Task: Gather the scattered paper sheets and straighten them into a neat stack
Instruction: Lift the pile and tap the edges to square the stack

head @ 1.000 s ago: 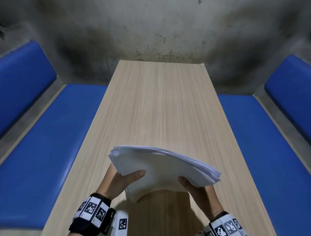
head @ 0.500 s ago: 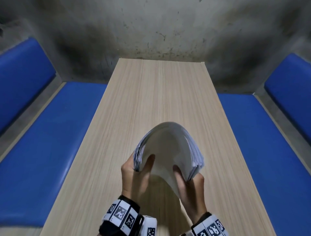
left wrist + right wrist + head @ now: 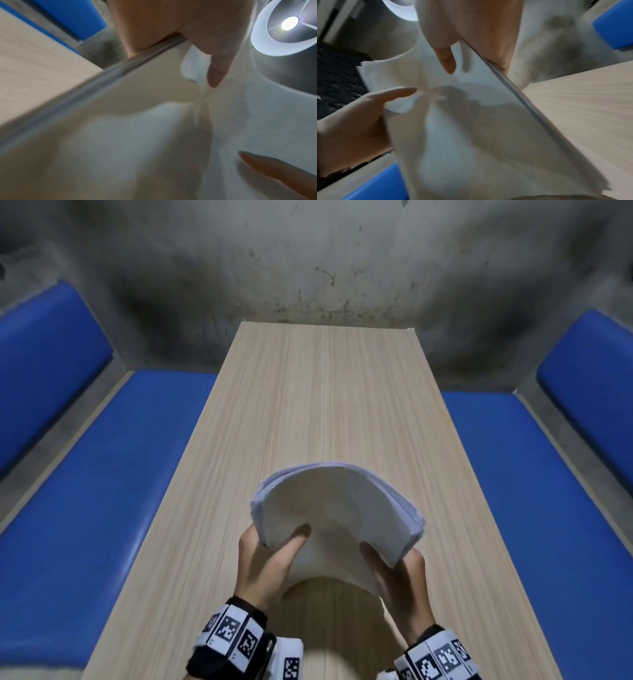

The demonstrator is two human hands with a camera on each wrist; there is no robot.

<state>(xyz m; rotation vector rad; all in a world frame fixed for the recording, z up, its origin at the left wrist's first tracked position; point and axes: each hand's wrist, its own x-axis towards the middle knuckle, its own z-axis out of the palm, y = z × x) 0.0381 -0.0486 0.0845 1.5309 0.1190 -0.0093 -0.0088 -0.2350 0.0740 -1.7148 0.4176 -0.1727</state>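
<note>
A thick stack of white paper sheets [image 3: 337,510] is held bowed upward like an arch above the near part of the wooden table [image 3: 325,392]. My left hand [image 3: 270,556] grips the stack's left edge, thumb on the near face. My right hand [image 3: 399,573] grips the right edge the same way. In the left wrist view the stack [image 3: 137,135] fills the picture, with my left hand [image 3: 171,31] clamped over its edge. In the right wrist view the stack [image 3: 479,121] runs between my right hand [image 3: 465,33] and the other hand's thumb. The sheet edges are slightly uneven.
Blue padded benches [image 3: 102,481] run along both sides of the table, the right bench [image 3: 534,491] as close as the left. A stained grey wall [image 3: 308,268] stands at the far end. A round ceiling lamp [image 3: 289,24] shows in the left wrist view.
A second ago the stack lay nearly flat and wide between my hands. My hands came closer together and bowed it into an arch; since half a second ago the arch has widened a little.
</note>
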